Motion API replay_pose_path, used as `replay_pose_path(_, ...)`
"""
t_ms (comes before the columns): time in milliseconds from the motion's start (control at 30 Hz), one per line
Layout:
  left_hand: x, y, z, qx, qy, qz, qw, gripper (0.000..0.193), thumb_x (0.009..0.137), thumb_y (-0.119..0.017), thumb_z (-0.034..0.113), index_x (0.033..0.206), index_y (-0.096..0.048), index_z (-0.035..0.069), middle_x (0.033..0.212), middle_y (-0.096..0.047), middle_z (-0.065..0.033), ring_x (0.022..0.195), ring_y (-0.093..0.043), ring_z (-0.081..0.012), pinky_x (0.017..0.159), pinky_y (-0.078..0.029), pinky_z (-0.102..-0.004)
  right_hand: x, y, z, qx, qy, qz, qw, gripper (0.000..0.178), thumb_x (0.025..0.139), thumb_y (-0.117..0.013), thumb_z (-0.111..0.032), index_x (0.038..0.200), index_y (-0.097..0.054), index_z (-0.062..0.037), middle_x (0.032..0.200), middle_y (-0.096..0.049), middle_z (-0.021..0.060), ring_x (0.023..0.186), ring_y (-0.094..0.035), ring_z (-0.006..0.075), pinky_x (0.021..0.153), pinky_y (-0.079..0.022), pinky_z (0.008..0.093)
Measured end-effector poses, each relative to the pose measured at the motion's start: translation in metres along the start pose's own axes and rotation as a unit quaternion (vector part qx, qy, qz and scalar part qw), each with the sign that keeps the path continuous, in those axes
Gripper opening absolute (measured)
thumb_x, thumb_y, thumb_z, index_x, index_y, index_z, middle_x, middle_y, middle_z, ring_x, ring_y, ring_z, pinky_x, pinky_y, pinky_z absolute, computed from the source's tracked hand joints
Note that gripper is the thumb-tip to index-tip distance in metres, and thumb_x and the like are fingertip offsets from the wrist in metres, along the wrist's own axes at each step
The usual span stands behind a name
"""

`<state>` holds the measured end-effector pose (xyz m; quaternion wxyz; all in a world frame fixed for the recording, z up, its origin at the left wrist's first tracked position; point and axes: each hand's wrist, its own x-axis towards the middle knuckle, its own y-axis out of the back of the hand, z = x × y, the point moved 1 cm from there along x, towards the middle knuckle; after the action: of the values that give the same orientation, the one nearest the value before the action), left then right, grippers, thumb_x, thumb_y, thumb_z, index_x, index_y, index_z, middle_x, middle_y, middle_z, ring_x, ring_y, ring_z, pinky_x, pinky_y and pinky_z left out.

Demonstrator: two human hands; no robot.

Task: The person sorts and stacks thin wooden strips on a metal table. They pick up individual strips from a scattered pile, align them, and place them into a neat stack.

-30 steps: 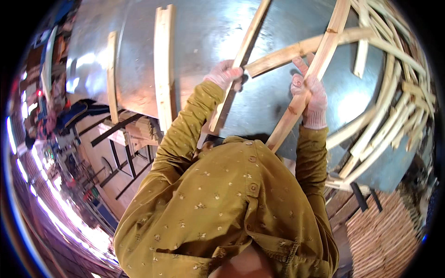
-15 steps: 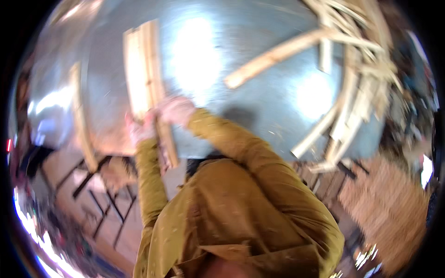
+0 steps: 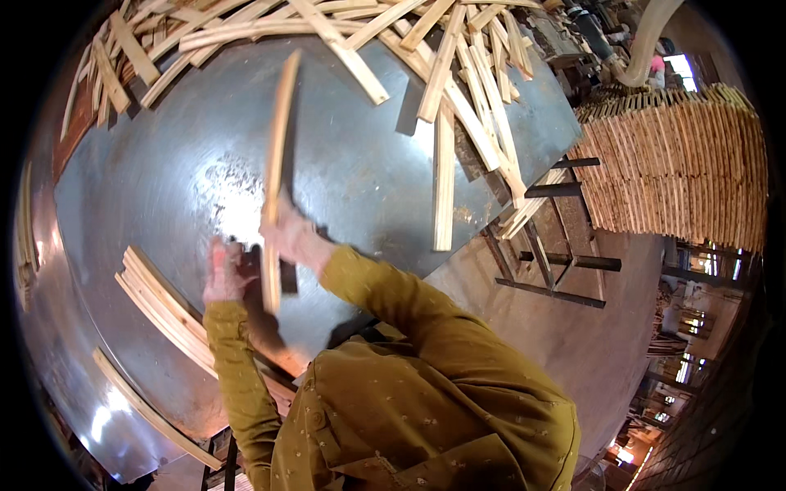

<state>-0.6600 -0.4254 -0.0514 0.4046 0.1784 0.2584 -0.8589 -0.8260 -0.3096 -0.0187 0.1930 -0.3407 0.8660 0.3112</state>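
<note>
1. Right hand (image 3: 293,236): fingers holding wooden stick (image 3: 281,123); stick points toward 12 o'clock over bench (image 3: 352,172);
2. Left hand (image 3: 225,274): fingers wide; 8 o'clock from right hand;
3. Stick bundle (image 3: 166,308): 8 o'clock from left hand.

Table (image 3: 352,164): before the person I'm watching.
Strip (image 3: 279,155): over the table, in the right hand (image 3: 295,235); left hand (image 3: 225,272) just left of its near end.
Bundle (image 3: 168,303): on the table, left of that hand.
Lone strip (image 3: 151,409): farther left, beyond the bundle.
Heap (image 3: 262,29): along the table's far side, spilling down its right.
Stack (image 3: 671,172): right of the table.
Stand (image 3: 565,260): also right, nearer the person than the stack.
</note>
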Motion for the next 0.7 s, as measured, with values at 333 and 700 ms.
replay_pose_path(333,-0.008,-0.039,-0.080,0.288,-0.034,0.265,0.920,0.043,0.089,-0.065,0.036,0.116,-0.066,0.002,0.107,-0.070,-0.0146,0.102,-0.065,-0.0281,0.093,-0.049,-0.0388,0.091,0.380,0.190,-0.398,0.015,0.235,0.887,0.095,0.084,-0.065,-0.060,0.151,-0.034,0.0004,0.149,-0.043,0.0265,0.135,-0.045,0.0407,0.111,-0.038,0.0438)
replay_pose_path(700,-0.096,0.035,-0.013,0.769,0.040,0.450,0.452,0.085,0.084,-0.070,0.031,0.152,-0.025,0.005,0.148,-0.040,-0.0189,0.129,-0.047,-0.0391,0.107,-0.039,-0.0487,-0.004,0.255,0.142,0.146,0.039,-0.011,0.988,0.061,0.094,-0.062,-0.015,0.146,-0.037,0.0033,0.116,-0.062,0.0151,0.103,-0.063,0.0247,0.085,-0.053,0.0340)
